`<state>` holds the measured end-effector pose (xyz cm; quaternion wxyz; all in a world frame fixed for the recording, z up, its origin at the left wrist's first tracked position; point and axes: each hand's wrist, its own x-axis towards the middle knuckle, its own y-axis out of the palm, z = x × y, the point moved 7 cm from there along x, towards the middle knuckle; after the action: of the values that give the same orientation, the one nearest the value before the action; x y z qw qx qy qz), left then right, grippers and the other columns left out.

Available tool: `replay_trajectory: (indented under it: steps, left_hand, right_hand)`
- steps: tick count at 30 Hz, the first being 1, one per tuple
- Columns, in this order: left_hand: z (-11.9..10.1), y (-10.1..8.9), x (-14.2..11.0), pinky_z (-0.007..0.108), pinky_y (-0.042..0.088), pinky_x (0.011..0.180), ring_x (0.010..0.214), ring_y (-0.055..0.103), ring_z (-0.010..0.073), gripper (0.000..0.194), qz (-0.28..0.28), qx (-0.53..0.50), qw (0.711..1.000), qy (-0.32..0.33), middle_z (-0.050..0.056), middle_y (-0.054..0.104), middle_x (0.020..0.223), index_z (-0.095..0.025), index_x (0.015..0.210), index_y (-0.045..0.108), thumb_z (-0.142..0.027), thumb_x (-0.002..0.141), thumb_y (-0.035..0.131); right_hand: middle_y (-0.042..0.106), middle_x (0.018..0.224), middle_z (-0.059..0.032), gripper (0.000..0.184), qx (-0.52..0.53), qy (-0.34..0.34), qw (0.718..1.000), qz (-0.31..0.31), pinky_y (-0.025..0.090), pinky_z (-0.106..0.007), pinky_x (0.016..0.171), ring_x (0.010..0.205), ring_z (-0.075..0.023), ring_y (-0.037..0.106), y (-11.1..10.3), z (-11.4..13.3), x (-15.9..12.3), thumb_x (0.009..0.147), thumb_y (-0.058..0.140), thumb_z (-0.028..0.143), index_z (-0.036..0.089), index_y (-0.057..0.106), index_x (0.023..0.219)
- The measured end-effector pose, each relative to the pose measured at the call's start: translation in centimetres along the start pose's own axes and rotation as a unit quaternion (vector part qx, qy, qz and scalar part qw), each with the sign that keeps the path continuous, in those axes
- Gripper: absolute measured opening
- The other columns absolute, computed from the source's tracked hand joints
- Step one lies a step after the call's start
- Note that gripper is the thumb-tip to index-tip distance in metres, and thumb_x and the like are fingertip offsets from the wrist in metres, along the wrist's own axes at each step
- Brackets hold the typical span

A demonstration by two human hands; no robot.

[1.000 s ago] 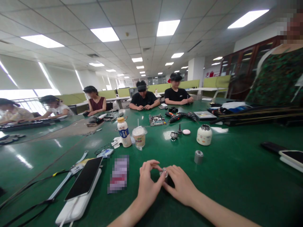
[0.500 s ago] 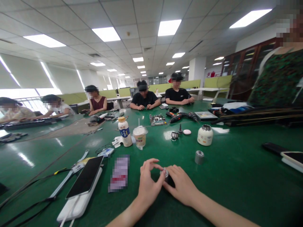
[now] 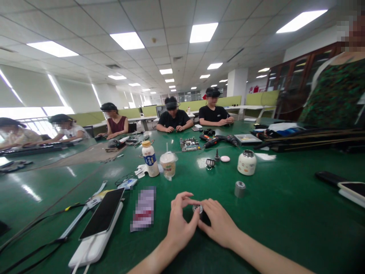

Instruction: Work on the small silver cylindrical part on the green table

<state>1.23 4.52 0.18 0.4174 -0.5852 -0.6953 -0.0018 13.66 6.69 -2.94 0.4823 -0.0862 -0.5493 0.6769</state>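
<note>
Both of my hands meet low at the middle of the green table (image 3: 285, 220). My left hand (image 3: 179, 224) pinches a small round silvery part (image 3: 197, 208) with thumb and fingers. My right hand (image 3: 219, 224) curls round the same part from the right side, and a dark piece shows under its fingers. Just beyond my hands, to the right, stands a small grey cylinder (image 3: 240, 188). Farther back sits a cream jar (image 3: 246, 162) with an open metal neck.
A phone on a white power bank (image 3: 98, 224) with cables lies at the left, beside a blurred card (image 3: 144, 208). A milk bottle (image 3: 150, 159), a lidded cup (image 3: 168, 164), small metal parts (image 3: 210, 163), a circuit board (image 3: 189, 144) and power tools lie farther off. Several people sit around the table; one stands at the right.
My hands have stayed in place on the small part; my left fingers have shifted slightly around it. The view has barely moved.
</note>
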Motion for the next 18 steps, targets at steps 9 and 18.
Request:
replay_trajectory:
  steps: [9,18]
  left_hand:
    - [0.31,0.08,0.13,0.044,0.044,0.089,0.097,0.064,0.0249,0.032,-0.023,0.002,1.000,-0.010,0.004,0.070,0.099,-0.023,0.111,0.050,-0.019,0.083,0.065]
    - [-0.27,-0.04,0.07,0.046,0.040,0.094,0.108,0.060,0.0265,0.025,-0.004,0.018,1.000,0.009,0.004,0.072,0.104,-0.024,0.107,0.053,-0.014,0.085,0.059]
  right_hand:
    - [0.065,0.104,-0.0087,0.021,0.000,-0.001,1.000,0.001,0.044,-0.043,0.087,0.097,-0.0275,0.056,-0.16,0.18,-0.02,0.090,0.060,0.029,0.018,0.060,0.108]
    - [0.065,0.103,-0.0093,0.021,-0.002,0.002,1.000,0.000,0.044,-0.042,0.085,0.095,-0.0272,0.056,-0.24,0.22,-0.02,0.090,0.060,0.030,0.018,0.060,0.106]
